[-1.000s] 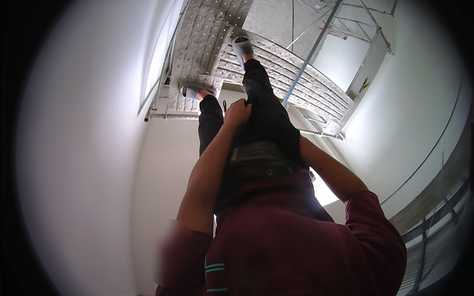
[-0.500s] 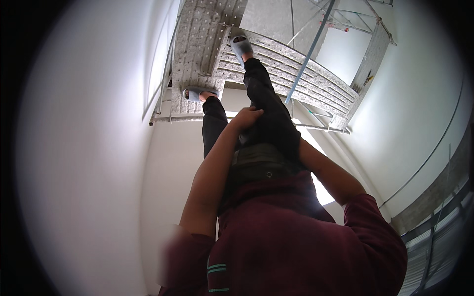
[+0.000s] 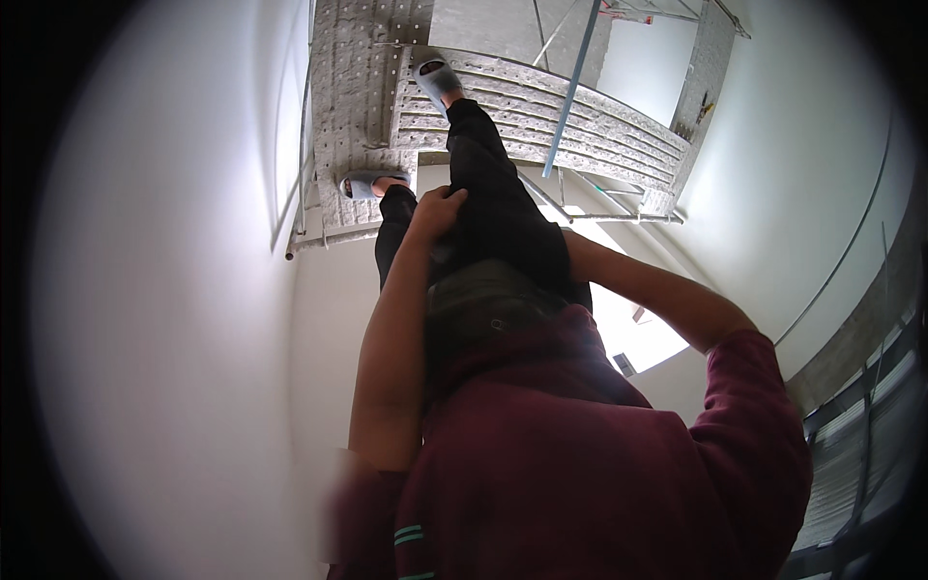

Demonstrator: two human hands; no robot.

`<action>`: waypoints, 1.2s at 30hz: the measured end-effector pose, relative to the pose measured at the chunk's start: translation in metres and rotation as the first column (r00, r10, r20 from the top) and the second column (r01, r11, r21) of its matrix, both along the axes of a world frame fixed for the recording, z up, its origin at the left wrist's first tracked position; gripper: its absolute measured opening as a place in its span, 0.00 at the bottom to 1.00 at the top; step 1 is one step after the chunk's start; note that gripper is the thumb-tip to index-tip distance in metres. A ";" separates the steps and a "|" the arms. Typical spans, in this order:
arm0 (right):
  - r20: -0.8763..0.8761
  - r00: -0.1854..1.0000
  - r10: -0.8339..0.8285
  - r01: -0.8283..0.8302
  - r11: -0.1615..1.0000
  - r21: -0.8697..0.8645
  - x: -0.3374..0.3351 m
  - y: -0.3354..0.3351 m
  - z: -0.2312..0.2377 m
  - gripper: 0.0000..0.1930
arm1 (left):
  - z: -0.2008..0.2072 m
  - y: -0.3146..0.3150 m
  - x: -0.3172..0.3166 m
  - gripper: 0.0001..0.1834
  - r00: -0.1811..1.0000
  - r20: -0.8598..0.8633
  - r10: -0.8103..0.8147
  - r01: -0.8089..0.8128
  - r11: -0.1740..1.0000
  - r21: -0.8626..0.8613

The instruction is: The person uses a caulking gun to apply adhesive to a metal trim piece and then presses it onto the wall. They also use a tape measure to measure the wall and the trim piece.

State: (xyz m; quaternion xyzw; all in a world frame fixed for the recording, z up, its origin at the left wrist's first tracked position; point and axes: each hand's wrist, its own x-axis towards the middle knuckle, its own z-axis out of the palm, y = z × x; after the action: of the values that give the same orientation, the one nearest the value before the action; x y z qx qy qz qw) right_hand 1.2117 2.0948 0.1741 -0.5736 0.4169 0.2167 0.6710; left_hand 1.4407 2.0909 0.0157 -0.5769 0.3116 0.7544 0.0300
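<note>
My left hand (image 3: pixel 440 213) is at the upper thigh of the black trousers (image 3: pixel 498 208) I wear, its fingers curled closed on the cloth. My right hand (image 3: pixel 577 256) is at the other hip; past the wrist it disappears into or behind the trousers, and its fingers are hidden. Above the trousers sit a dark waistband (image 3: pixel 488 298) and a maroon shirt (image 3: pixel 551 464). My feet, in grey slippers (image 3: pixel 438 77), are apart on perforated metal scaffold planks (image 3: pixel 362 97) spattered with whitish residue.
A ribbed plank (image 3: pixel 580 130) runs off to the right, with a bluish pole (image 3: pixel 572 87) slanting across it. Scaffold tubes (image 3: pixel 338 239) edge the platform. White walls (image 3: pixel 184 290) rise on both sides. A bright opening (image 3: pixel 638 333) lies below right, and a lower floor (image 3: pixel 503 24) shows beyond the planks.
The view has shifted, so planks and legs sit further left. My right elbow has swung outward to the right. My left hand stays at the thigh.
</note>
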 end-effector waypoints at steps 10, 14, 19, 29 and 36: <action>-0.090 0.949 -0.303 0.309 0.949 0.061 0.011 0.008 0.038 0.19 | -0.014 -0.002 0.023 0.32 0.971 0.103 -0.216 0.233 0.953 -0.196; 0.257 0.915 -0.312 0.396 0.821 -0.412 0.005 0.053 0.003 0.15 | -0.010 -0.015 0.042 0.27 0.923 0.171 -0.345 0.380 0.885 -0.270; 0.133 0.810 -0.571 0.584 0.808 -0.085 -0.003 0.038 -0.006 0.16 | 0.045 -0.059 0.051 0.24 0.772 0.405 -0.489 0.613 0.741 -0.274; 0.223 0.729 -0.647 0.570 0.754 0.327 0.012 -0.001 -0.036 0.30 | 0.179 -0.120 -0.006 0.30 0.371 0.317 -0.873 0.916 0.287 -0.281; 0.213 0.722 -0.658 0.536 0.727 0.429 0.015 -0.014 -0.051 0.35 | 0.145 -0.120 0.020 0.27 0.518 0.057 -0.854 0.808 0.466 -0.360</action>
State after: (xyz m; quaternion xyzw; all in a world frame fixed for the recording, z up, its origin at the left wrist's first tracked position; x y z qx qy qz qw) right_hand 1.2264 2.0804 0.1234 -0.3106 0.4113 -0.0529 0.8553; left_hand 1.4611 1.9707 0.1606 -0.2964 0.6796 0.6133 0.2721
